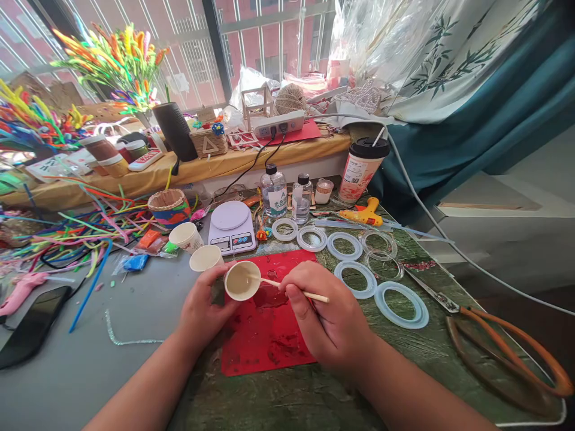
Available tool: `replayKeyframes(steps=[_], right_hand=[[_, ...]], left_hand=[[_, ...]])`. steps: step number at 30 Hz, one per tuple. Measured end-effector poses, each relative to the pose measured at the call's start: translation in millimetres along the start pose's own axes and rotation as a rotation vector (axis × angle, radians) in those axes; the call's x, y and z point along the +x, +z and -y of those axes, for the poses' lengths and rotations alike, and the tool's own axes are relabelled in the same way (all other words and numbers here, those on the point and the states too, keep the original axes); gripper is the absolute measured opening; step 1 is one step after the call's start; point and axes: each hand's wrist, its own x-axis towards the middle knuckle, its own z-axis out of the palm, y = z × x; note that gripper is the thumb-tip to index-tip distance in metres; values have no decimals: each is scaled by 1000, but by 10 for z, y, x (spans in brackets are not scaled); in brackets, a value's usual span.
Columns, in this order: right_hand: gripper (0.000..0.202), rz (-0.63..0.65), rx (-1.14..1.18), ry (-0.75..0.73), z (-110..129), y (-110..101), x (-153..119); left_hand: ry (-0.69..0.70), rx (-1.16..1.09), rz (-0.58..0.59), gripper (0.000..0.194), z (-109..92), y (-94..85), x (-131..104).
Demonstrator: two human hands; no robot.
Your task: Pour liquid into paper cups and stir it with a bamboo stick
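My left hand (pixel 207 302) is wrapped round a small paper cup (pixel 242 294), tilted so its mouth faces me. Some clear liquid shows inside. Between the fingers of my right hand (pixel 326 314) is a thin wooden stick (pixel 318 296), its far tip dipping into the cup. Beneath both hands lies a red sheet (pixel 269 341) with wet, shiny patches. Two more paper cups, one close by (pixel 206 258) and one behind it (pixel 185 237), stand to the left. Several ring-shaped silicone molds (pixel 401 305) lie to the right.
A kitchen scale (pixel 231 227) stands behind the cups. Two clear bottles (pixel 274 194), a drink cup (pixel 362 170) and a yellow glue gun (pixel 366 212) are at the back. Large scissors (pixel 498 335) lie at right, a phone (pixel 33 323) at left, near piled pipe cleaners (pixel 90 221).
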Motion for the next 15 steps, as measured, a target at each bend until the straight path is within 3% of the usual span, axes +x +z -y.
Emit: replayKeyframes(steps=[15], right_hand=[[21, -17, 38, 26, 9, 6, 2]], left_hand=[[13, -6, 11, 61, 4, -4, 3]])
